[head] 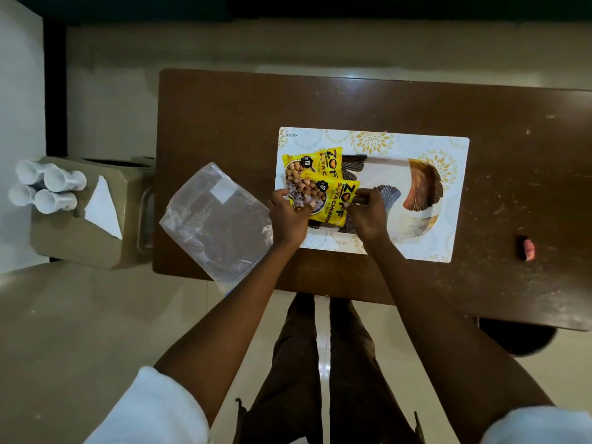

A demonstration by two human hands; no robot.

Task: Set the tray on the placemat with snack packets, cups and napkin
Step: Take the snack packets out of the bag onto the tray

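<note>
A white tray (394,174) with brown and grey fan patterns lies on the white and gold placemat (455,225) on the brown table. Two yellow snack packets overlap on the tray's left part: the far packet (309,165) lies flat, and the near packet (333,200) rests partly over it. My left hand (288,216) pinches the near packet's left edge, and my right hand (368,216) pinches its right edge. Several white cups (48,187) and a white folded napkin (102,208) sit on a beige box off the table's left end.
A clear plastic bag (214,219) lies over the table's left front corner, beside my left hand. A small red and dark object (527,248) sits on the table (240,123) right of the placemat. The beige box (80,245) stands on the floor at left.
</note>
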